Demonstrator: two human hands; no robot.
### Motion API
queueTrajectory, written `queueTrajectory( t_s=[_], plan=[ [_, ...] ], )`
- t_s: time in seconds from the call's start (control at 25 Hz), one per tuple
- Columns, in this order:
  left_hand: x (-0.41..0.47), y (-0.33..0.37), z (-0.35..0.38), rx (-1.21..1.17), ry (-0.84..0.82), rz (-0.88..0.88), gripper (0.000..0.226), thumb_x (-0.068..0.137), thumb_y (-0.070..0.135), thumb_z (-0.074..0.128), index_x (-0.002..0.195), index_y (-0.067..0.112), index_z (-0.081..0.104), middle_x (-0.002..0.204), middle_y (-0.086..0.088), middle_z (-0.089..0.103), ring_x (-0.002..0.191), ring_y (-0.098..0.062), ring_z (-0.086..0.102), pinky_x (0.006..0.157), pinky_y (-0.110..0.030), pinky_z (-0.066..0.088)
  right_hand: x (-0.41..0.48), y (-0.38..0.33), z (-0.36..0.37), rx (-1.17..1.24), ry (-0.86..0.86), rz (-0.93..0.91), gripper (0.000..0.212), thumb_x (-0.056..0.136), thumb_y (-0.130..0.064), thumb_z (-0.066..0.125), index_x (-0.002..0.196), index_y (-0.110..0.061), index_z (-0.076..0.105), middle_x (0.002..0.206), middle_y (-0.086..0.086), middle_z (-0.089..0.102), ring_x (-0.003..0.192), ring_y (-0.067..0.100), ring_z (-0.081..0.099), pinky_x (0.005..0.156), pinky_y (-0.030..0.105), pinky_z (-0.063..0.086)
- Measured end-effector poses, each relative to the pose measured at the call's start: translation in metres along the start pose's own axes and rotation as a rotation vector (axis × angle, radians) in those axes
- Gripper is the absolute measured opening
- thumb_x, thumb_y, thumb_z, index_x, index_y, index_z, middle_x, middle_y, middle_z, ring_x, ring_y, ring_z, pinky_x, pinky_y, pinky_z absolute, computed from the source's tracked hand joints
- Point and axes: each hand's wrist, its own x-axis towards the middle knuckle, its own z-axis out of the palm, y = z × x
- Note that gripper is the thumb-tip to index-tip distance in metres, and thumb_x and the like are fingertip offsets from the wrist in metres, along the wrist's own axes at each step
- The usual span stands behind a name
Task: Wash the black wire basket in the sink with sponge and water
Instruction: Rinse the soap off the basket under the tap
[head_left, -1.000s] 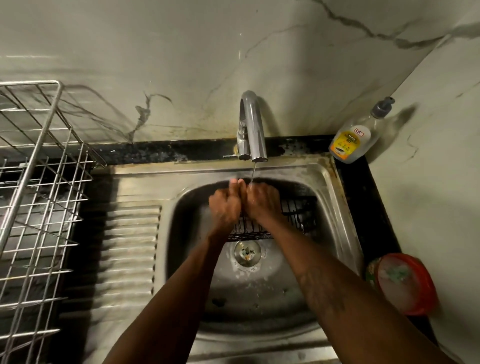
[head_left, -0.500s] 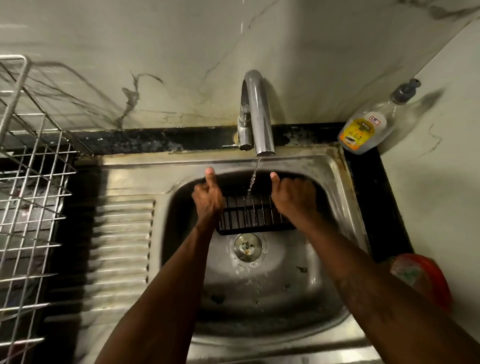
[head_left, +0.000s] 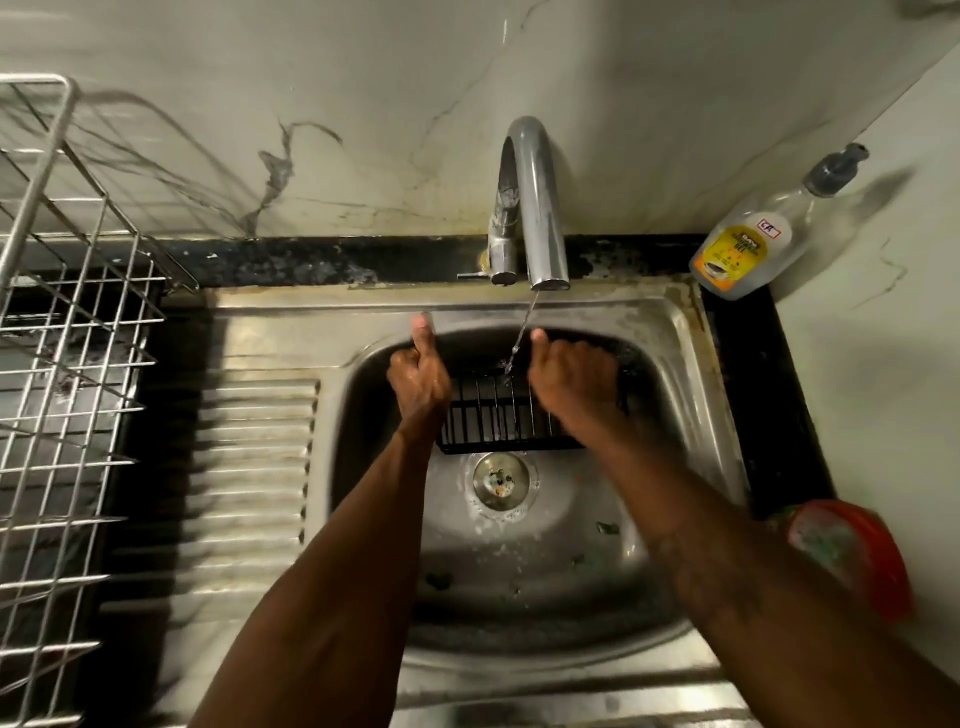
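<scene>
The black wire basket (head_left: 498, 415) is held in the steel sink (head_left: 675, 395), above the drain (head_left: 500, 480). My left hand (head_left: 420, 382) grips its left end, thumb pointing up. My right hand (head_left: 571, 387) grips its right end and hides that side. A thin stream of water falls from the chrome tap (head_left: 535, 208) onto the basket's far edge between my hands. No sponge is visible.
A silver wire dish rack (head_left: 67, 364) stands at the left beside the ribbed drainboard (head_left: 254, 457). A clear soap bottle with a yellow label (head_left: 748, 244) leans in the back right corner. A red-rimmed round container (head_left: 852, 556) sits on the black counter at the right.
My hands, together at the basket's middle a second ago, have moved apart to its two ends. The basket now sits centred under the stream.
</scene>
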Motion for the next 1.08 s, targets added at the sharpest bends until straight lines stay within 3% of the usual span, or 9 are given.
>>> queueTrajectory(
  t_s=[0.16,0.32,0.4,0.48,0.52,0.64,0.76,0.92,1.08],
  plan=[
    [0.004,-0.007,-0.010,-0.102,0.041,0.055,0.058,0.099,0.056,0.050,0.061,0.014,0.062,0.061,0.002,0.068,0.054,-0.002,0.063,0.054,-0.017,0.049,-0.021,-0.101,0.011,0.069,0.134,-0.336,0.061,0.107,-0.039,0.024,0.078,-0.014,0.071,0.079,0.007,0.074,0.078,0.029,0.069,0.086,0.044,0.044],
    [0.007,-0.010,-0.008,-0.040,0.076,-0.002,0.060,0.095,0.064,0.050,0.064,0.014,0.060,0.065,0.000,0.066,0.058,-0.006,0.062,0.064,-0.025,0.052,-0.008,-0.025,0.011,0.029,-0.061,-0.692,0.053,0.106,-0.051,0.022,0.140,-0.026,0.054,0.136,0.005,0.062,0.124,0.026,0.058,0.104,0.046,0.040],
    [0.005,-0.010,-0.002,-0.034,0.047,0.031,0.060,0.094,0.065,0.051,0.065,0.012,0.056,0.066,-0.003,0.065,0.055,-0.007,0.061,0.059,-0.023,0.054,-0.007,0.027,0.004,0.010,-0.025,-0.571,0.056,0.105,-0.059,0.021,0.122,-0.030,0.065,0.110,0.002,0.072,0.100,0.023,0.068,0.084,0.036,0.051],
    [0.004,-0.009,0.000,-0.006,0.042,0.045,0.061,0.095,0.064,0.050,0.072,0.008,0.059,0.071,-0.007,0.067,0.058,-0.008,0.063,0.054,-0.017,0.052,-0.007,0.028,-0.003,0.000,0.060,-0.288,0.066,0.106,-0.058,0.020,0.081,-0.021,0.068,0.063,-0.001,0.060,0.057,0.017,0.058,0.059,0.029,0.039],
    [0.004,-0.009,0.000,0.022,0.035,0.041,0.062,0.095,0.064,0.049,0.074,0.007,0.061,0.073,-0.007,0.068,0.061,-0.010,0.064,0.055,-0.016,0.052,-0.007,0.008,-0.002,-0.009,0.063,-0.195,0.067,0.107,-0.054,0.020,0.072,-0.018,0.064,0.055,-0.003,0.052,0.050,0.016,0.050,0.057,0.029,0.036],
    [0.005,-0.009,-0.008,0.019,0.055,0.020,0.065,0.097,0.063,0.046,0.065,0.010,0.064,0.070,-0.007,0.069,0.063,-0.013,0.064,0.065,-0.026,0.053,-0.028,-0.085,0.005,0.085,0.104,-0.260,0.061,0.109,-0.039,0.026,0.074,-0.013,0.069,0.067,0.004,0.068,0.063,0.023,0.063,0.072,0.038,0.047],
    [0.007,-0.010,-0.015,-0.052,0.104,-0.018,0.063,0.096,0.063,0.047,0.067,0.011,0.065,0.072,-0.005,0.070,0.066,-0.012,0.064,0.070,-0.028,0.051,-0.022,-0.074,0.007,0.063,0.080,-0.570,0.046,0.106,-0.046,0.030,0.095,-0.021,0.068,0.092,0.006,0.073,0.086,0.030,0.068,0.083,0.044,0.048],
    [-0.004,-0.003,-0.005,-0.097,0.099,-0.036,0.052,0.098,0.056,0.051,0.067,0.014,0.055,0.066,-0.001,0.061,0.057,-0.007,0.059,0.060,-0.024,0.050,0.007,0.031,0.002,-0.046,0.027,-0.343,0.082,0.094,-0.080,0.011,0.074,-0.022,0.064,0.064,0.001,0.063,0.064,0.020,0.062,0.073,0.035,0.048],
    [-0.010,-0.009,-0.020,0.131,-0.094,0.266,0.055,0.099,0.054,0.052,0.066,0.011,0.063,0.065,-0.006,0.066,0.054,-0.008,0.062,0.060,-0.023,0.055,0.000,0.037,-0.017,-0.093,0.053,-0.289,0.079,0.097,-0.074,0.017,0.057,-0.017,0.054,0.052,0.003,0.052,0.052,0.018,0.052,0.064,0.032,0.045]
  ],
)
